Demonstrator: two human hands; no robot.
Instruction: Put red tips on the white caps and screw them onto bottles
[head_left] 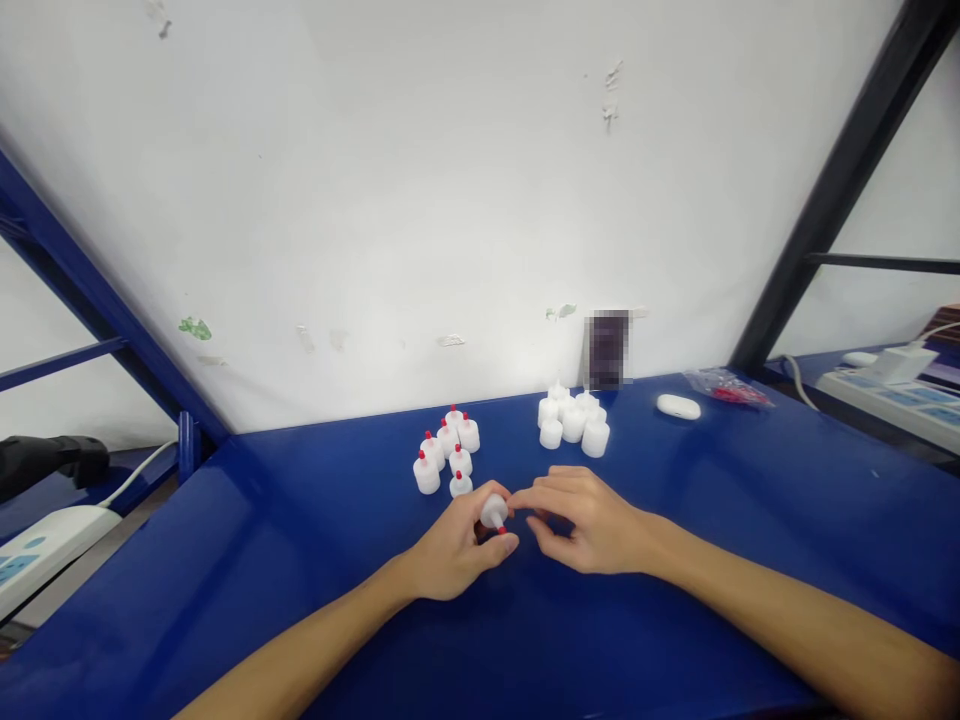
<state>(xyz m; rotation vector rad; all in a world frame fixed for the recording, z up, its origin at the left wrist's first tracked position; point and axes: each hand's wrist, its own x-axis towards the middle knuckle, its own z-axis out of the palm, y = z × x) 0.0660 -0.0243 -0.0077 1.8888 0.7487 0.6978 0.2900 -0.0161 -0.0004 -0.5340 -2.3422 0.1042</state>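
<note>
My left hand (pixel 457 548) is closed around a small white nozzle cap (pixel 493 510), whose red tip (pixel 502 531) points down toward me. From the right, the index finger of my right hand (pixel 585 520) reaches to the cap's edge, touching it or very close. That hand's thumb stands apart from the index finger, and nothing shows between them. Just beyond my left hand, several white caps with red tips (pixel 427 474) stand upright in a loose cluster. Farther right is a group of plain white caps (pixel 595 437), without red on them.
A white oval case (pixel 678 406) lies at the back right of the blue table (pixel 330 520), near a clear bag of red pieces (pixel 739 390). A blurred dark rectangle (pixel 607 350) leans on the wall. Power strips (pixel 52 550) flank the table.
</note>
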